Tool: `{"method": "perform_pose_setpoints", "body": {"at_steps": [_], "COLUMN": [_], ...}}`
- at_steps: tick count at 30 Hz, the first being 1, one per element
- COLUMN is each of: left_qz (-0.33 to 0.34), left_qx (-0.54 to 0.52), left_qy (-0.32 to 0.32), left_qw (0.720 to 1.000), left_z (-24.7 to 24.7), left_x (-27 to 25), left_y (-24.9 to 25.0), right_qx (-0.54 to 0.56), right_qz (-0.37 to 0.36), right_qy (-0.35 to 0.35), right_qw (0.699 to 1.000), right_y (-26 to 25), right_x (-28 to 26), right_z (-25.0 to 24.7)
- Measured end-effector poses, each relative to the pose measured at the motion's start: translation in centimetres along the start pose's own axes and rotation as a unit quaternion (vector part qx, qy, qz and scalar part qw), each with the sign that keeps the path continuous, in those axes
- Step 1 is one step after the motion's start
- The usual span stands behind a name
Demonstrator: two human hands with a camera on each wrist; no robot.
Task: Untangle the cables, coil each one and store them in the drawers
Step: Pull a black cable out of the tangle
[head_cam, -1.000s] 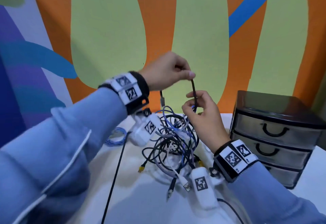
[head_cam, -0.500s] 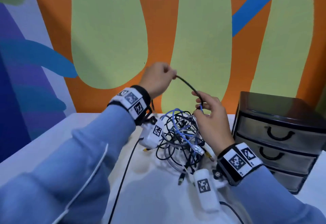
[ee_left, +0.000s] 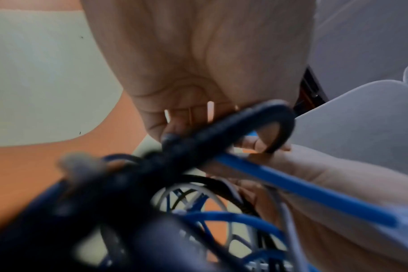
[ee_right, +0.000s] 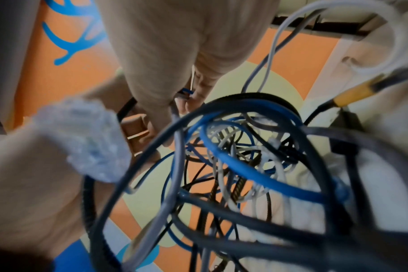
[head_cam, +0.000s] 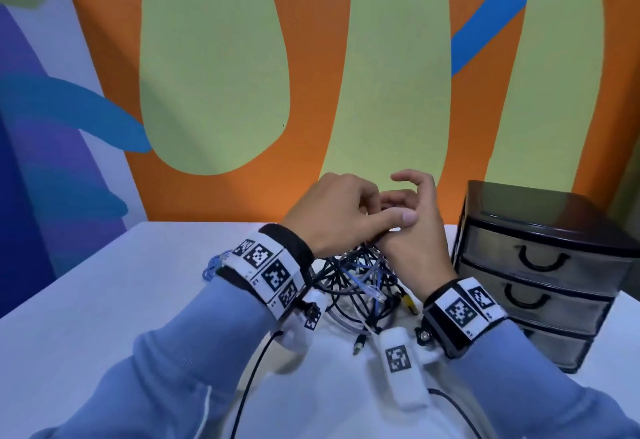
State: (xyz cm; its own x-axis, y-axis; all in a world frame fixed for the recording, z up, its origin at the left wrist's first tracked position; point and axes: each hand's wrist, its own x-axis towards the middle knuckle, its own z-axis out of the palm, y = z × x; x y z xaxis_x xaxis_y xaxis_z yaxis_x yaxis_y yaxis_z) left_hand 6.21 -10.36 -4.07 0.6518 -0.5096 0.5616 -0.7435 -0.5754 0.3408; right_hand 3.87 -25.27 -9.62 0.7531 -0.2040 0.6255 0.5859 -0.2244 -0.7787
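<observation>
A tangle of black, blue and white cables lies on the white table, right under my hands. My left hand has its fingers curled round a black cable, which is bent into a tight loop, and its thumb reaches across to my right hand. The right hand's fingers pinch the end of that loop together with a blue cable that runs over its palm. In the right wrist view the tangle hangs close below the palm. The black three-drawer unit stands at the right, with all drawers closed.
A small blue coiled cable lies on the table behind my left wrist. A yellow plug and a jack plug stick out of the pile's near side. The painted wall stands directly behind the table.
Both hands have come down and together over the pile. The black cable, stretched between them a second ago, is now folded into a loop between the two hands.
</observation>
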Motion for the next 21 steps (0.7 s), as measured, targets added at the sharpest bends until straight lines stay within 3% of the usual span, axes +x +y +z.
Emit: {"method": "perform_pose_setpoints", "body": {"at_steps": [7,12,16,21], "left_qz": [-0.05,-0.028,-0.004,0.034], "left_qx": [-0.095,0.052,0.102,0.137], "left_qy": [-0.053,0.01,-0.005,0.062], "left_qw": [0.993,0.998,0.995,0.988], "left_z": [-1.2,-1.7,-1.3,-0.8], "left_x": [-0.4,-1.4,-1.5,-1.9], "left_y": [-0.1,-1.0,-2.2,-3.1], "right_qx": [-0.041,0.003,-0.052,-0.076], "right_qz": [-0.016,-0.011,-0.019,-0.023], "right_qy": [-0.038,-0.062,-0.055,-0.076], "right_qw": [0.998,0.998,0.997,0.994], "right_y": [0.1,-0.7,0.3,0.6], "right_x": [-0.4,-0.4,0.1,0.1], "right_z": [0.1,0.1,-0.1,-0.4]}}
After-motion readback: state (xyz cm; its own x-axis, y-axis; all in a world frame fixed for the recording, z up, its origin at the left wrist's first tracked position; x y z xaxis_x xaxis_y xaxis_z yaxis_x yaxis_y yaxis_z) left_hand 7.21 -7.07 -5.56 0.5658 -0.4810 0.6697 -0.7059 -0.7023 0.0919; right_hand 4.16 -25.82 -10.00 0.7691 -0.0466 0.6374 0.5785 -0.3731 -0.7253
